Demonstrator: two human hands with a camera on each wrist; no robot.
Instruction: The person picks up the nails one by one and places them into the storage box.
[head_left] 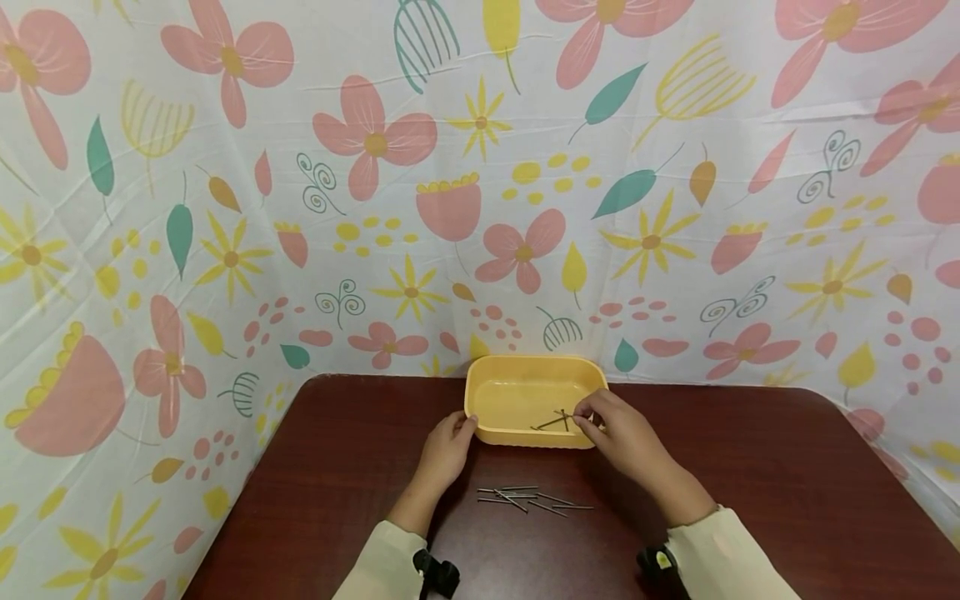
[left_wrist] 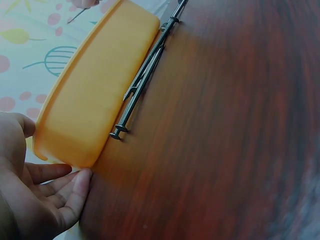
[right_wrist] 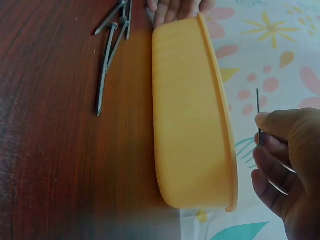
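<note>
My right hand [head_left: 622,429] pinches a nail [right_wrist: 259,115] between thumb and fingers, over the right side of a yellow plastic container [head_left: 536,435]. Inside that container lie several nails [head_left: 552,422], partly crossed. At its left end, my left hand [head_left: 446,450] holds the container's corner; in the left wrist view, the left hand [left_wrist: 45,185] has one digit at the rim and the others against the lower end wall. Several loose nails [head_left: 512,498] lie in a small pile on the table in front of the container, between the two forearms.
The container stands on a dark reddish-brown wooden table [head_left: 352,467], near its back edge. A white cloth [head_left: 300,250] printed with flowers and leaves hangs behind and at the left. Black wrist-worn devices [head_left: 437,573] sit by both light sleeves.
</note>
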